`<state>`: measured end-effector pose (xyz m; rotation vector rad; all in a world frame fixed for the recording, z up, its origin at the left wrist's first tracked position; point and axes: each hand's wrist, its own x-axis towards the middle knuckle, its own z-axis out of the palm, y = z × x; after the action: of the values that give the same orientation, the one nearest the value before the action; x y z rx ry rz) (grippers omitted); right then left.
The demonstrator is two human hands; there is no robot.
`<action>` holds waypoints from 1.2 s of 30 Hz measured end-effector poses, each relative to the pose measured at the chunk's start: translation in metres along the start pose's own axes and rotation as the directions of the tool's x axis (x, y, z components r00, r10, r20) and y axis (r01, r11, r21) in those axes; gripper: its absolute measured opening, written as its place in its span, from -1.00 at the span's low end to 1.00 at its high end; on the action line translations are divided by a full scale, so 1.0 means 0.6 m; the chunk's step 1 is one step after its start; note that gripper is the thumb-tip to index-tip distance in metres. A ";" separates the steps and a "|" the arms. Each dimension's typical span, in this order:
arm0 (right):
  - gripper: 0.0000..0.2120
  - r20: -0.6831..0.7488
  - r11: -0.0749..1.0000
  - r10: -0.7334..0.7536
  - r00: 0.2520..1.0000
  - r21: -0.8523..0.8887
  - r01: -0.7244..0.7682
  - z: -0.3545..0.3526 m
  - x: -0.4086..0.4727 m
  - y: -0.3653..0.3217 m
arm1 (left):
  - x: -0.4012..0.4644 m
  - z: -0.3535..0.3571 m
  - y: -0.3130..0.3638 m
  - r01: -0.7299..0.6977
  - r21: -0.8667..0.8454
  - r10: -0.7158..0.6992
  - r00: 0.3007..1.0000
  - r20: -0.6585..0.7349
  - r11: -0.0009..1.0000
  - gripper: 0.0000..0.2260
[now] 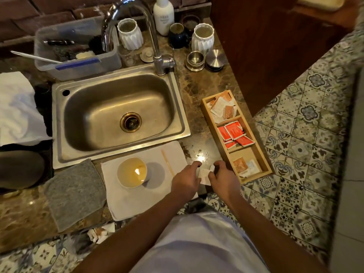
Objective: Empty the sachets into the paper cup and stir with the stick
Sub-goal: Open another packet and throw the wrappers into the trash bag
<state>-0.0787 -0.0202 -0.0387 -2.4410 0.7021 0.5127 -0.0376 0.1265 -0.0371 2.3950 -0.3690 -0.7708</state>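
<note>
A paper cup [131, 172] holding pale brown liquid stands on a white cloth [137, 196] in front of the sink. A thin wooden stick [167, 162] lies on the cloth to the cup's right. My left hand [186, 179] and my right hand [222, 175] pinch a small white sachet [204, 175] between them, to the right of the cup and above the counter's front edge. A wooden tray [269, 170] with three compartments sits right of my hands, holding several pale, red and orange sachets [235, 133].
A steel sink [118, 113] with a tall tap [155, 46] lies behind the cup. A grey mat [75, 194] is left of the cloth. White vases, a bottle, metal tins and a plastic tub stand at the back. Torn wrappers [100, 233] lie on the tiled floor.
</note>
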 end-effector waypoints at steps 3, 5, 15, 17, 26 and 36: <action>-0.67 0.002 1.000 0.007 1.000 -0.028 -0.007 0.000 0.001 0.000 | 0.003 0.005 -0.003 -0.009 0.012 0.009 1.000 0.004 1.000 -0.54; -0.69 -0.001 0.999 0.007 1.000 -0.049 -0.007 0.001 0.003 -0.002 | 0.004 0.007 -0.004 -0.018 0.015 0.018 1.000 0.005 1.000 -0.53; -0.80 -0.012 0.986 -0.049 0.999 -0.160 0.046 0.010 0.017 -0.014 | 0.016 0.020 -0.012 -0.034 0.135 0.035 0.999 -0.001 0.990 -0.59; -0.81 -0.005 0.984 -0.049 0.999 -0.171 0.048 0.011 0.018 -0.014 | 0.020 0.019 -0.013 -0.023 0.131 0.022 1.000 0.010 0.991 -0.66; -0.82 -0.024 0.987 -0.033 0.999 -0.155 0.029 -0.002 0.015 -0.007 | 0.023 0.021 -0.012 -0.003 0.192 -0.006 0.999 0.050 0.981 -0.84; -0.78 -0.051 0.990 -0.022 0.998 0.137 0.029 -0.068 0.009 -0.031 | -0.007 -0.033 -0.017 -0.001 -0.044 -0.002 0.997 -0.083 0.999 -0.78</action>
<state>-0.0553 -0.0329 -0.0019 -2.3367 0.7023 0.3824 -0.0280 0.1453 -0.0285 2.3776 -0.3146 -0.6697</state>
